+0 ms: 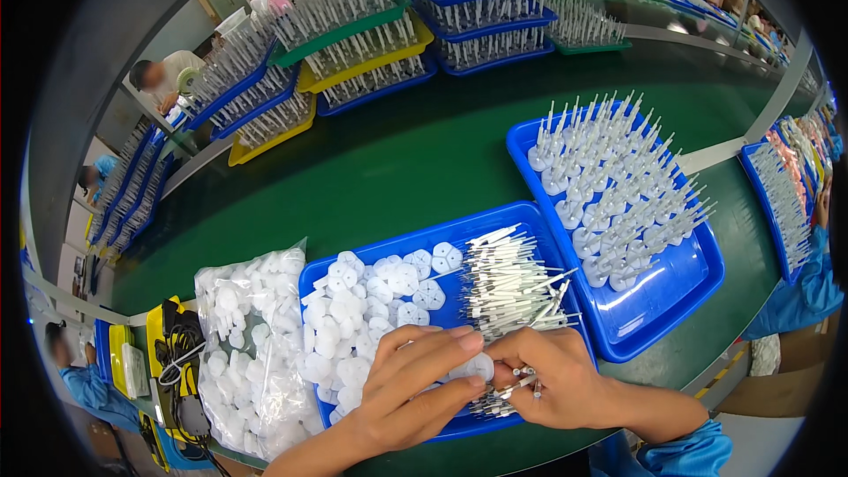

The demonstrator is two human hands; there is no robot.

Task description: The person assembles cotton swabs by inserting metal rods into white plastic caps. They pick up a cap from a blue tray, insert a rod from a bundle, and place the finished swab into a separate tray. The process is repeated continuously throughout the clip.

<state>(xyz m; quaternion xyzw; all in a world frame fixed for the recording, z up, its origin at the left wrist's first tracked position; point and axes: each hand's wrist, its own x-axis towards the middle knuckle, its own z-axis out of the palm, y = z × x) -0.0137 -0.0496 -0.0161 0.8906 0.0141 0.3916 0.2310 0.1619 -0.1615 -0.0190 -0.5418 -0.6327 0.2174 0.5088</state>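
Observation:
My left hand is closed on a round white plastic disc, pinched between thumb and fingers. Against it, my right hand grips several thin white rods with metallic ends; the fingers partly hide where rod and disc meet. Both hands are over the near edge of a blue tray. Loose white discs with slotted faces fill that tray's left side. On its right side lies a heap of thin white rods.
At right, a blue tray carries rows of discs with upright rods. A clear bag of white discs lies left, beside black cables. Stacked trays of similar pieces line the green table's far side. Other people work around.

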